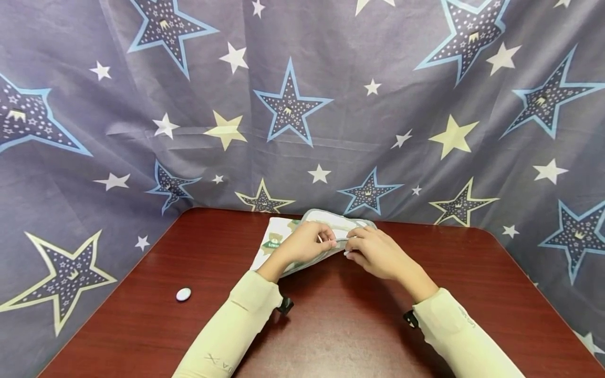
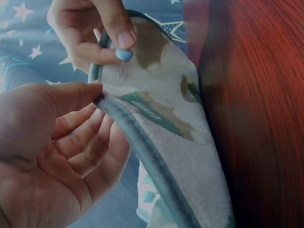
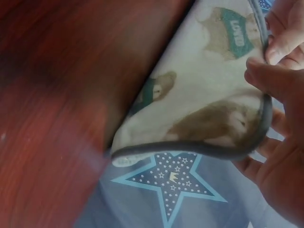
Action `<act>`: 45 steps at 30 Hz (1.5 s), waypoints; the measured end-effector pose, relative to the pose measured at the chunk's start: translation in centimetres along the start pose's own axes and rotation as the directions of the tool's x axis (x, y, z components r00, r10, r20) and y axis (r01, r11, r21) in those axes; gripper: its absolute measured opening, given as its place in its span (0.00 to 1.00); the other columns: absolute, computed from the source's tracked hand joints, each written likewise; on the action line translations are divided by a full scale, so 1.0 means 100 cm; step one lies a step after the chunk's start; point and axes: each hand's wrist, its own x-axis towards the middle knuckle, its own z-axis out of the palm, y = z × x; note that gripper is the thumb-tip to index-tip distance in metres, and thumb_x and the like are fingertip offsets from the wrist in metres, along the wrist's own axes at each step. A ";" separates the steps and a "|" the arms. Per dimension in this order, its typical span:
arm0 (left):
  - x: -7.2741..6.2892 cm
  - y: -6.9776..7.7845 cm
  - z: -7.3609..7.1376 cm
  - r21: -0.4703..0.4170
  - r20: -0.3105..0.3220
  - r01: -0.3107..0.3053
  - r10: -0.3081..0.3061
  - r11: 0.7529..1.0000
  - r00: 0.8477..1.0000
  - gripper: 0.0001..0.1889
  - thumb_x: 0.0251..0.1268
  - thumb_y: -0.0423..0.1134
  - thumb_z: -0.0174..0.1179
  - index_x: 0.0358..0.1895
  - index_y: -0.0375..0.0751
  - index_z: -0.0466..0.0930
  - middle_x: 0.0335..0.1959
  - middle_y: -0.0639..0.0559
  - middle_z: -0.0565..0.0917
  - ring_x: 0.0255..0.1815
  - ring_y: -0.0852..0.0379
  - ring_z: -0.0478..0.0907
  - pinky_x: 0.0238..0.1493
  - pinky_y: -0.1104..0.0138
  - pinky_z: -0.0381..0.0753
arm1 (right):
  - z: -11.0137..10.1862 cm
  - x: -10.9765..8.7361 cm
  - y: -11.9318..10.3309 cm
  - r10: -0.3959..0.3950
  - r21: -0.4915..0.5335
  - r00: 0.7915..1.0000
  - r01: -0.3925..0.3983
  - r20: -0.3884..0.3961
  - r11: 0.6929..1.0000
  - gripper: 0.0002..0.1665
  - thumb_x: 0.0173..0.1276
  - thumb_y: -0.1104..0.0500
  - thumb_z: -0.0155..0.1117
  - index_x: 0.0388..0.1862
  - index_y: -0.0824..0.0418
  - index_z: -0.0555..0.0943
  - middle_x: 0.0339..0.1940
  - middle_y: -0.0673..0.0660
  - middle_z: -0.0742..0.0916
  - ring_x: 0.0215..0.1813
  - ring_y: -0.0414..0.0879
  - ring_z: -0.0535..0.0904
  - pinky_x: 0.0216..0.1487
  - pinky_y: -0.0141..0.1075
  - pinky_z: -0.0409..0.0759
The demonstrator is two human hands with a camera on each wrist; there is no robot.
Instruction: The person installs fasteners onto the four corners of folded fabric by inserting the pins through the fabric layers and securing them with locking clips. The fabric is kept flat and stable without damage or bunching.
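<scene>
A white cloth (image 1: 276, 236) with bear prints and a grey-bound edge lies at the table's far side, its near edge raised. My left hand (image 1: 309, 242) pinches this bound edge between thumb and fingers, as the left wrist view shows. Beside it, my right hand (image 1: 378, 253) holds a pin (image 2: 124, 54) with a rounded light-blue head at its fingertips, the thin shaft pointing down against the cloth. In the right wrist view the right thumb lies on the cloth's printed face, with other fingers behind its edge; the pin is hidden there.
A small white oval object (image 1: 183, 294) sits on the reddish-brown table (image 1: 340, 336), left of my left forearm. A light-blue knob (image 2: 148, 195) shows on a lower part of the cloth. Behind the table hangs a grey-blue star-patterned curtain (image 1: 302, 157).
</scene>
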 end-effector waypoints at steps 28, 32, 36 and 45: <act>-0.001 0.004 -0.001 -0.017 0.076 -0.086 0.087 0.996 0.993 0.02 0.67 0.37 0.68 0.36 0.44 0.85 0.27 0.59 0.84 0.29 0.66 0.77 0.35 0.71 0.77 | 0.015 0.005 -0.001 0.126 -0.014 0.983 -0.129 -0.136 0.992 0.21 0.58 0.58 0.81 0.30 0.52 0.72 0.25 0.45 0.77 0.28 0.43 0.73 0.27 0.38 0.72; -0.001 0.003 -0.001 -0.014 0.081 -0.086 0.087 0.996 0.993 0.02 0.67 0.37 0.68 0.36 0.44 0.85 0.26 0.59 0.83 0.28 0.66 0.77 0.35 0.72 0.77 | 0.016 0.006 -0.001 0.142 -0.028 0.978 -0.148 -0.150 0.989 0.23 0.57 0.57 0.81 0.37 0.55 0.71 0.25 0.48 0.79 0.27 0.46 0.76 0.26 0.40 0.73; -0.001 0.003 -0.002 -0.024 0.083 -0.078 0.080 0.997 0.993 0.03 0.68 0.37 0.67 0.36 0.44 0.85 0.27 0.59 0.83 0.29 0.66 0.77 0.36 0.71 0.77 | 0.016 0.006 0.001 0.126 -0.033 0.978 -0.134 -0.165 0.991 0.22 0.59 0.57 0.80 0.45 0.56 0.76 0.30 0.49 0.84 0.32 0.48 0.82 0.31 0.44 0.78; -0.002 0.004 -0.003 -0.027 0.087 -0.060 0.062 0.998 0.994 0.03 0.69 0.38 0.67 0.36 0.44 0.85 0.27 0.59 0.83 0.29 0.65 0.77 0.35 0.71 0.77 | 0.020 0.004 0.007 0.011 -0.086 0.981 -0.028 -0.192 0.996 0.09 0.66 0.55 0.74 0.40 0.54 0.83 0.32 0.49 0.85 0.37 0.48 0.82 0.39 0.43 0.79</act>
